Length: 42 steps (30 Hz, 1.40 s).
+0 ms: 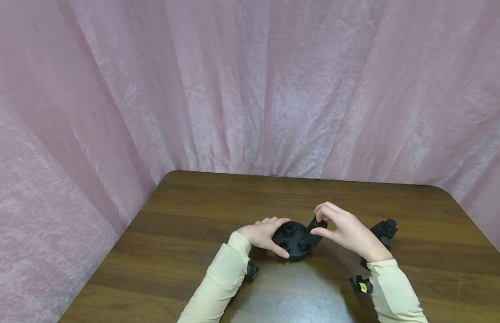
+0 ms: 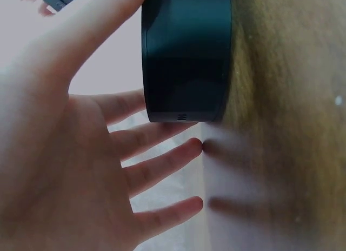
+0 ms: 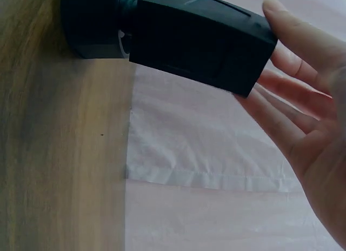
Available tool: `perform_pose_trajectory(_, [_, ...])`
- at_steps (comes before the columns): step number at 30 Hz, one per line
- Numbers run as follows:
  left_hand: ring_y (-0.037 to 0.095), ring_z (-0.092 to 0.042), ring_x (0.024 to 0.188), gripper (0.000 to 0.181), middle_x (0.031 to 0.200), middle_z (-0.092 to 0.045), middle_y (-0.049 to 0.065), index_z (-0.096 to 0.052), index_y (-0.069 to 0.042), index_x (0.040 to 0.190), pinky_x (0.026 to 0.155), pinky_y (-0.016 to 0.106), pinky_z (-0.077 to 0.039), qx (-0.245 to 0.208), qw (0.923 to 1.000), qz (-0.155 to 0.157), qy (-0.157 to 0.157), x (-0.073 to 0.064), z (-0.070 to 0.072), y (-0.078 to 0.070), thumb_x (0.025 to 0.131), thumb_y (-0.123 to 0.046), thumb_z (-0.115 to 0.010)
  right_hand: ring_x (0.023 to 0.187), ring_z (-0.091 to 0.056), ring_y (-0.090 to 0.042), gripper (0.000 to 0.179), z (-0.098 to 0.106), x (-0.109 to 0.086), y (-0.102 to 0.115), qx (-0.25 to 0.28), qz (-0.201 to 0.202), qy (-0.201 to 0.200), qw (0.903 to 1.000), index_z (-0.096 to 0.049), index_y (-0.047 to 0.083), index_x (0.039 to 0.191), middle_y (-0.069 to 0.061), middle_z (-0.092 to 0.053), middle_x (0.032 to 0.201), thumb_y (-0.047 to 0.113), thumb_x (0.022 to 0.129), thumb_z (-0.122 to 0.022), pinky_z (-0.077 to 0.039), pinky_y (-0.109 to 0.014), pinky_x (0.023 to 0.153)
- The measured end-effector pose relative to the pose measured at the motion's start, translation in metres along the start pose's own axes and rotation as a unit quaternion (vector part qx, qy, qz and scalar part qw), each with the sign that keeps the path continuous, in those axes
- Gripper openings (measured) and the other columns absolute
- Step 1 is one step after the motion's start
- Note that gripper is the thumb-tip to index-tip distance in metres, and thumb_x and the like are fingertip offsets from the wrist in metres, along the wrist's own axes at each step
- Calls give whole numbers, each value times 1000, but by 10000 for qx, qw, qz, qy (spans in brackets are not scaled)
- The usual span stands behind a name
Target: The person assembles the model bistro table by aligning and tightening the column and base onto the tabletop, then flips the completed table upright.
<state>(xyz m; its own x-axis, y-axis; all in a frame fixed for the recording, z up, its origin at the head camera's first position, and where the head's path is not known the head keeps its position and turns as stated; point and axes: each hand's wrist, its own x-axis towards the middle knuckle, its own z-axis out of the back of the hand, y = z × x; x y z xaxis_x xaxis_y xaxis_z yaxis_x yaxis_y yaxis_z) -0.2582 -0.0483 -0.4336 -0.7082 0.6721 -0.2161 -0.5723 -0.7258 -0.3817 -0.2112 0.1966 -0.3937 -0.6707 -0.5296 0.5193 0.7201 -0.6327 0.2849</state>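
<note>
A round black base [image 1: 297, 251] lies flat on the table, with round sockets on its top. My left hand [image 1: 263, 235] grips its left side, thumb on the near edge and fingers at the far edge. In the left wrist view the smooth side wall of the base [image 2: 186, 61] shows, and the lower fingers are spread. My right hand [image 1: 348, 231] pinches the upper end of a black rectangular block [image 1: 315, 232] between thumb and fingers. The block leans to the right, and its lower end meets a socket at the base's right side. How deep it sits is hidden.
Another black part with round knobs [image 1: 386, 229] lies on the wooden table [image 1: 201, 202], partly behind my right wrist. Small black devices sit at my left wrist [image 1: 252, 270] and right wrist [image 1: 360, 285]. A pink curtain [image 1: 250, 89] hangs behind the table.
</note>
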Motion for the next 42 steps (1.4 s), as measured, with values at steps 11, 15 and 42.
perform_pose_trajectory(11, [18, -40, 117, 95, 132, -41, 1, -18, -25, 142, 96, 40, -34, -96, 9999, 58, 102, -1, 2, -1, 68, -60, -65, 96, -59, -9, 25, -1, -1, 2, 113, -49, 562, 9983, -61, 20, 104, 5, -57, 111, 23, 79, -66, -49, -27, 77])
perform_pose_trajectory(15, [17, -40, 116, 94, 130, -42, 0, -19, -26, 142, 96, 40, -34, -192, 9998, 70, 75, -1, 2, -1, 67, -59, -66, 104, -56, -12, 23, 0, -1, 2, -10, -37, 609, 9981, -62, 21, 103, 4, -57, 115, 19, 81, -66, -48, -32, 81])
perform_pose_trajectory(42, [20, -38, 121, 95, 136, -38, 2, -18, -23, 142, 98, 44, -32, -182, 9998, 59, 103, 0, 2, 0, 68, -59, -66, 95, -54, -9, 56, -2, -4, -6, -403, -103, 1103, 9930, -43, 31, 131, 4, -45, 124, 26, 81, -65, -44, -35, 78])
